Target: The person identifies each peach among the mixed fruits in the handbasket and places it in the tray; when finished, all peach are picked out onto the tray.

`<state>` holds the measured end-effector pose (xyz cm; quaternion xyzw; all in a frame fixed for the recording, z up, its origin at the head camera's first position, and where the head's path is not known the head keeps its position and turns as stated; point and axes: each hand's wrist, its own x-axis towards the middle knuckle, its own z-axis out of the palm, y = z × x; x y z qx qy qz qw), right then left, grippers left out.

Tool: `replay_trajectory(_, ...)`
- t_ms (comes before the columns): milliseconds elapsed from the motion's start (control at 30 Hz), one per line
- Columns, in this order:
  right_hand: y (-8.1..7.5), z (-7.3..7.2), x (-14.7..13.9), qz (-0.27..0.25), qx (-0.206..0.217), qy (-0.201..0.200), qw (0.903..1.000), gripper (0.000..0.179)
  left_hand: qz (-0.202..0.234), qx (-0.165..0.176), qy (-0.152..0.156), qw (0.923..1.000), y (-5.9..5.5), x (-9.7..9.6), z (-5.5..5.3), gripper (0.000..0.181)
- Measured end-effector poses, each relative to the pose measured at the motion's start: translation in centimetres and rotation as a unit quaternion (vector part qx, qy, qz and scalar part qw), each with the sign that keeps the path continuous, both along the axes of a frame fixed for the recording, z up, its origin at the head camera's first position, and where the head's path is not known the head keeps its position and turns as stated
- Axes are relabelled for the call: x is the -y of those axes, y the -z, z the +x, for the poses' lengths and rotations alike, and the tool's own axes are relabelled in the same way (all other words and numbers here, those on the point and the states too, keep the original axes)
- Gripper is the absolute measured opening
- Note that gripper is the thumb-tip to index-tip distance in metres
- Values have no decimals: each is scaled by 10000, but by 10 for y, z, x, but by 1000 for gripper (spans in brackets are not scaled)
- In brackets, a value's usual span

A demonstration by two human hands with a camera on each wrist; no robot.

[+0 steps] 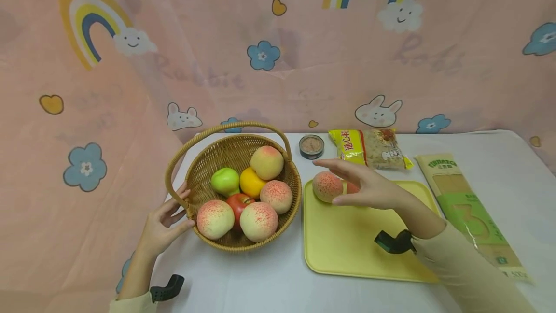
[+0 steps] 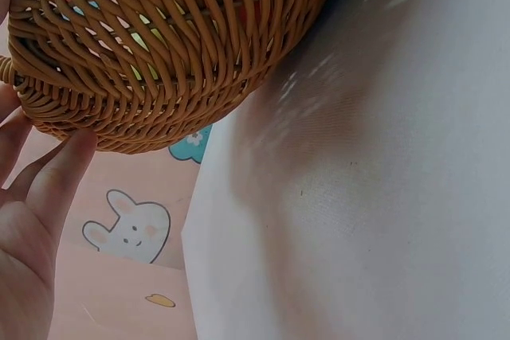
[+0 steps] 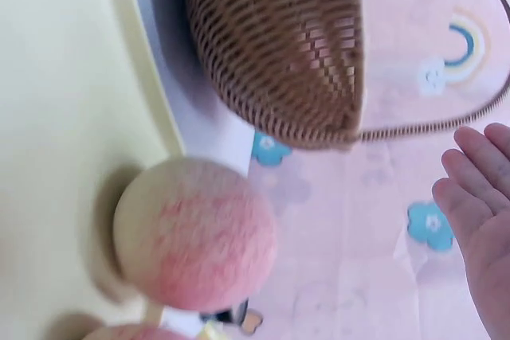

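Observation:
My left hand (image 1: 160,228) holds the wicker basket (image 1: 292,206) at its left side, by the foot of the handle. In the left wrist view the thumb presses against the basket's woven wall (image 2: 183,61). Inside lie several peaches (image 1: 215,220), a red apple (image 1: 240,203), a green fruit (image 1: 225,181) and a yellow-orange fruit (image 1: 252,183). My right hand (image 1: 369,187) hovers over the far side of the yellow tray (image 1: 347,245), fingers extended and thumb apart, holding nothing. Near it on the tray sits a peach (image 3: 195,232); a second peach (image 1: 352,188) is partly hidden behind the hand.
Behind the tray lie a small round tin (image 1: 311,146) and a yellow and clear food bag (image 1: 371,149). To the tray's right is a long green and tan noodle packet (image 1: 471,211). A pink printed cloth (image 1: 304,86) hangs behind the white table (image 1: 243,279).

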<state>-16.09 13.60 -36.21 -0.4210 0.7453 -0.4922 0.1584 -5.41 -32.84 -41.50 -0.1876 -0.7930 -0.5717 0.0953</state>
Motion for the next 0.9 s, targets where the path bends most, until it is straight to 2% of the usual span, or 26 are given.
replay_trajectory(200,-20,2,38,302,298,-434,9982,71,16,-14,-2,10000,1,1,1,66)
replay_trajectory(400,-35,-4,80,447,253,-933,9943,71,55,-59,25,10000,3,1,1,65)
replay_trajectory(567,-38,-9,112,460,656,-1256,9888,68,94,-144,88,9998,3,0,0,64)
replay_trajectory(667,-36,-9,131,450,740,-1374,9867,67,104,-161,89,9998,4,0,0,64)
replay_trajectory(900,-34,-3,166,800,477,-1374,9861,68,91,-345,176,9992,6,1,-1,63)
